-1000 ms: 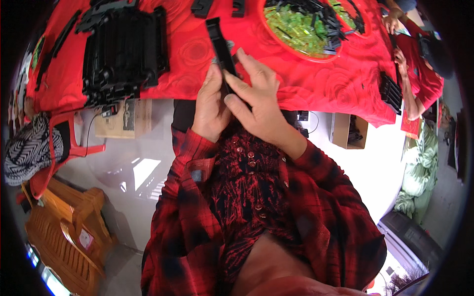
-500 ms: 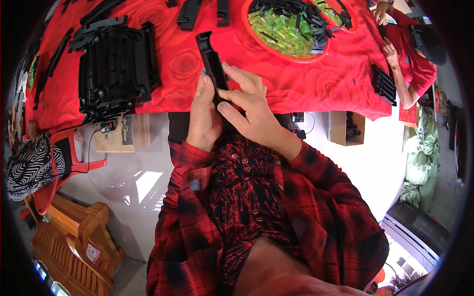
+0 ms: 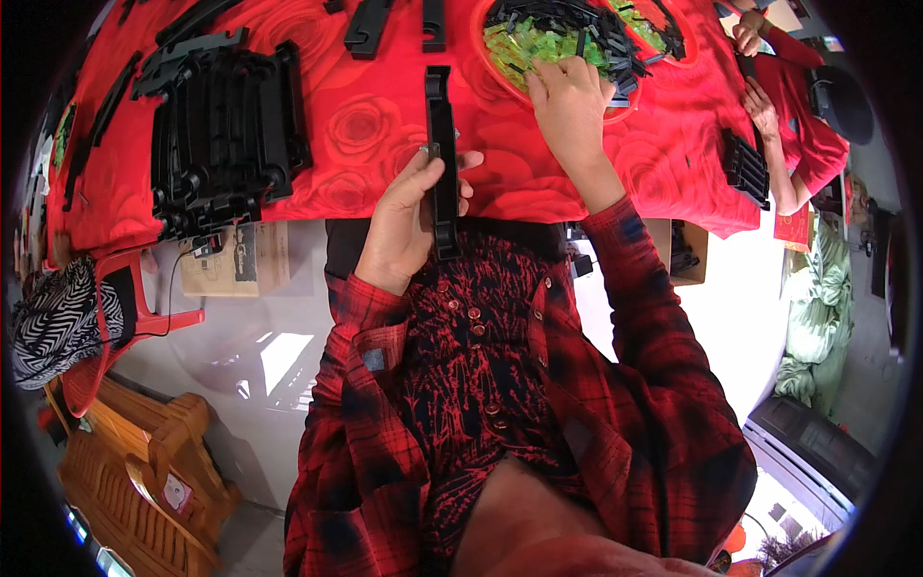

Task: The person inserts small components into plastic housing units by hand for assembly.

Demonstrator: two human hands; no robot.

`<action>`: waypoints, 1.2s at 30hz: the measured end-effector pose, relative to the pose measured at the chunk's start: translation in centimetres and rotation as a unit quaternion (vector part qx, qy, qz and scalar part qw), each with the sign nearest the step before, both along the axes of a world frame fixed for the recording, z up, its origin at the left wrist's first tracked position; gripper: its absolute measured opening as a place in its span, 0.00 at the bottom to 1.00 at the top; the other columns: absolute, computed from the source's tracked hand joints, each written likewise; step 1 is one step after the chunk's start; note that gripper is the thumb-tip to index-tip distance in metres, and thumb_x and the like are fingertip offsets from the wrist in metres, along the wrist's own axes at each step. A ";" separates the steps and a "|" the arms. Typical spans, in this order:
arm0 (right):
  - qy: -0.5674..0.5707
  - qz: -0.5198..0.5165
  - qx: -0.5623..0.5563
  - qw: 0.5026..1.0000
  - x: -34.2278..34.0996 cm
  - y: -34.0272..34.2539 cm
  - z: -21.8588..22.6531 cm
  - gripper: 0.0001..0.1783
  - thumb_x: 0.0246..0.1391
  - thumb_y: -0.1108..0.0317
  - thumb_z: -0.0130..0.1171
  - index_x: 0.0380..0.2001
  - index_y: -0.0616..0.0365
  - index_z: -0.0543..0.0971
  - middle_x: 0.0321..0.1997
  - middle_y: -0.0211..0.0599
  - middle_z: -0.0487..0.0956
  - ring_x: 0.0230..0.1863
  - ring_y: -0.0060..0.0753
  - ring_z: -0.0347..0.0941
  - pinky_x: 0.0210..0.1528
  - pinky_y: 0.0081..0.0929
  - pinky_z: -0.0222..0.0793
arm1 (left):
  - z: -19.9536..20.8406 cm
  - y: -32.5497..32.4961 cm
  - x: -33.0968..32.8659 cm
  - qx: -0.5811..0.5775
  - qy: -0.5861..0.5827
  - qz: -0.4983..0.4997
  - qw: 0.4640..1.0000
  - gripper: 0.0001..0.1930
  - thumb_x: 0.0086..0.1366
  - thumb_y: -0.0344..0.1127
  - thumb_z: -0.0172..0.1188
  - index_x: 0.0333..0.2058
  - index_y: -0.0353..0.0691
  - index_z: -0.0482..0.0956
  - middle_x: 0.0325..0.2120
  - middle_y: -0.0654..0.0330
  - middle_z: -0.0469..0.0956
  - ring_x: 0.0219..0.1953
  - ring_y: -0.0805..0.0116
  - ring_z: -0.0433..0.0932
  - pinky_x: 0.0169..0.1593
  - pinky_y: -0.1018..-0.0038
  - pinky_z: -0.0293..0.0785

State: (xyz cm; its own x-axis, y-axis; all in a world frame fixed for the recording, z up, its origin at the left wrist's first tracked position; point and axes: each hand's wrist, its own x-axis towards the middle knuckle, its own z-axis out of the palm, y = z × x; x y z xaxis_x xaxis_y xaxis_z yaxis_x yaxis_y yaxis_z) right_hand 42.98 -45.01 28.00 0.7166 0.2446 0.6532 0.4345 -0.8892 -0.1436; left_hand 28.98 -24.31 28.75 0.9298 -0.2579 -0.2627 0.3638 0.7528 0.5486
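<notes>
My left hand is closed round a long, narrow black plastic channel, held upright at the table's near edge with its hollow side showing. Out to the right, my right hand reaches into a red basin. Its fingers are bent down among small translucent yellow-green pieces and short black strips. The fingertips are hidden, so what they pinch does not show.
A stack of black plastic channels lies left on the red rose-patterned tablecloth. More black parts lie at the far side. A second basin touches the first. At right, a co-worker's hand rests near black pieces.
My right hand has left the black channel and moved right and away, into the basin. The channel, still in my left hand, has swung more upright and shows its full length.
</notes>
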 end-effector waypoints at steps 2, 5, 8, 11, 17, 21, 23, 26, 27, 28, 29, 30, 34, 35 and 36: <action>-0.008 -0.009 -0.043 0.999 0.4 0.1 -0.4 0.04 0.51 0.64 0.65 0.29 0.49 0.84 0.32 0.32 0.76 0.42 0.38 0.72 0.46 0.41 0.57 | -0.2 0.2 0.0 0.006 -0.005 0.000 1.000 0.21 0.73 0.40 0.51 0.59 0.36 0.67 0.52 0.50 0.76 0.39 0.70 0.77 0.43 0.74 0.74; -0.002 0.000 -0.060 0.998 0.7 -0.1 -0.9 0.06 0.49 0.62 0.66 0.28 0.49 0.83 0.34 0.31 0.77 0.42 0.40 0.71 0.45 0.43 0.58 | 0.2 0.2 -0.1 0.020 -0.008 -0.001 1.000 0.20 0.72 0.38 0.53 0.58 0.37 0.68 0.53 0.50 0.76 0.40 0.70 0.77 0.43 0.74 0.74; 0.014 0.017 -0.079 0.997 1.0 -0.2 -0.8 0.06 0.49 0.61 0.66 0.29 0.49 0.83 0.35 0.31 0.76 0.42 0.40 0.72 0.45 0.43 0.58 | 0.2 0.3 -0.2 0.032 -0.013 -0.001 0.999 0.20 0.73 0.39 0.52 0.59 0.36 0.68 0.53 0.50 0.76 0.41 0.71 0.77 0.43 0.74 0.74; 0.011 0.033 -0.072 0.997 1.4 -0.5 -1.0 0.06 0.48 0.61 0.67 0.28 0.48 0.83 0.34 0.31 0.76 0.42 0.40 0.72 0.45 0.43 0.59 | 0.1 0.1 -0.2 0.021 -0.016 -0.003 1.000 0.22 0.75 0.44 0.47 0.60 0.35 0.67 0.54 0.50 0.76 0.41 0.71 0.77 0.43 0.74 0.73; 0.014 0.041 -0.078 0.996 1.6 -0.8 0.1 0.07 0.48 0.63 0.66 0.31 0.49 0.82 0.35 0.31 0.76 0.42 0.40 0.71 0.44 0.42 0.60 | 0.5 0.3 0.0 -0.031 -0.027 -0.015 0.999 0.30 0.77 0.54 0.35 0.63 0.32 0.64 0.55 0.48 0.75 0.38 0.70 0.76 0.42 0.73 0.72; 0.010 0.078 -0.015 0.997 1.3 -1.0 0.5 0.06 0.51 0.67 0.65 0.33 0.52 0.80 0.31 0.34 0.78 0.34 0.40 0.75 0.37 0.39 0.67 | 0.3 0.3 0.0 -0.064 -0.021 -0.009 0.998 0.27 0.77 0.49 0.38 0.63 0.33 0.64 0.55 0.46 0.75 0.38 0.70 0.76 0.42 0.74 0.72; 0.033 0.101 0.046 0.993 0.4 -0.4 1.5 0.06 0.52 0.69 0.65 0.33 0.54 0.79 0.29 0.35 0.79 0.30 0.37 0.76 0.34 0.35 0.69 | 0.2 0.4 0.0 -0.067 -0.017 -0.008 0.998 0.26 0.77 0.47 0.39 0.64 0.34 0.64 0.55 0.46 0.75 0.37 0.70 0.77 0.42 0.74 0.72; 0.290 0.113 0.349 0.884 -2.0 0.4 4.4 0.05 0.57 0.69 0.64 0.34 0.59 0.79 0.27 0.33 0.80 0.25 0.26 0.76 0.29 0.23 0.70 | 0.1 0.4 0.0 -0.070 -0.018 -0.010 0.997 0.25 0.76 0.45 0.40 0.64 0.35 0.64 0.54 0.46 0.75 0.37 0.70 0.77 0.42 0.74 0.72; 0.332 0.169 0.372 0.850 -2.3 0.2 5.2 0.06 0.59 0.69 0.63 0.36 0.60 0.80 0.29 0.31 0.81 0.26 0.21 0.75 0.30 0.19 0.69 | 0.1 0.4 0.0 -0.072 -0.016 -0.016 0.997 0.25 0.76 0.45 0.40 0.63 0.35 0.65 0.54 0.46 0.76 0.37 0.71 0.77 0.42 0.74 0.72; 0.371 0.224 0.393 0.811 -2.5 0.1 5.8 0.08 0.61 0.68 0.62 0.37 0.62 0.81 0.31 0.29 0.81 0.27 0.16 0.74 0.31 0.15 0.69 | 0.2 0.4 0.0 -0.074 -0.013 -0.021 0.997 0.25 0.76 0.45 0.41 0.63 0.35 0.65 0.54 0.46 0.76 0.36 0.71 0.77 0.42 0.74 0.72; 0.372 0.225 0.393 0.811 -2.9 0.2 6.1 0.08 0.61 0.68 0.62 0.37 0.62 0.81 0.31 0.29 0.81 0.27 0.16 0.74 0.31 0.15 0.69 | 0.2 0.5 -0.1 -0.074 -0.014 -0.020 0.997 0.25 0.76 0.45 0.41 0.63 0.35 0.65 0.54 0.46 0.76 0.36 0.71 0.77 0.42 0.74 0.72; 0.404 0.239 0.411 0.782 -3.2 0.2 6.5 0.08 0.62 0.68 0.61 0.39 0.61 0.81 0.31 0.28 0.81 0.27 0.17 0.74 0.32 0.15 0.69 | 0.3 0.5 -0.3 -0.072 -0.003 -0.020 0.997 0.24 0.76 0.45 0.42 0.62 0.35 0.67 0.53 0.47 0.77 0.36 0.71 0.77 0.41 0.75 0.73; 0.472 0.285 0.416 0.723 -4.3 0.6 7.2 0.09 0.63 0.68 0.60 0.42 0.61 0.82 0.32 0.27 0.80 0.29 0.16 0.74 0.35 0.15 0.70 | 0.8 0.2 -0.4 -0.049 0.012 -0.015 0.999 0.20 0.74 0.41 0.48 0.57 0.35 0.71 0.46 0.51 0.80 0.35 0.71 0.77 0.39 0.75 0.73; 0.473 0.286 0.415 0.723 -4.6 0.8 7.4 0.09 0.63 0.68 0.60 0.42 0.61 0.82 0.32 0.27 0.80 0.29 0.16 0.74 0.35 0.15 0.70 | 1.0 0.2 -0.5 -0.048 0.012 -0.013 0.999 0.20 0.74 0.41 0.48 0.57 0.35 0.71 0.46 0.51 0.80 0.35 0.71 0.77 0.39 0.75 0.73; 0.480 0.292 0.410 0.718 -5.0 1.0 7.5 0.09 0.63 0.69 0.60 0.43 0.61 0.82 0.33 0.27 0.80 0.31 0.16 0.75 0.36 0.15 0.71 | 1.1 0.2 -0.5 -0.034 0.006 -0.002 0.999 0.18 0.73 0.39 0.51 0.56 0.35 0.72 0.44 0.53 0.80 0.35 0.72 0.77 0.38 0.75 0.73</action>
State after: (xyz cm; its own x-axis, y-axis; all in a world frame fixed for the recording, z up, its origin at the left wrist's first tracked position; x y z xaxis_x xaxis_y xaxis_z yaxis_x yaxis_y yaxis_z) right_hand 38.02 -43.99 35.46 0.8645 0.5021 0.0234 0.0504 -0.0402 -0.9979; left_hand 28.47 -24.12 29.83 0.9258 -0.2791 -0.2549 0.3727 0.7864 0.4926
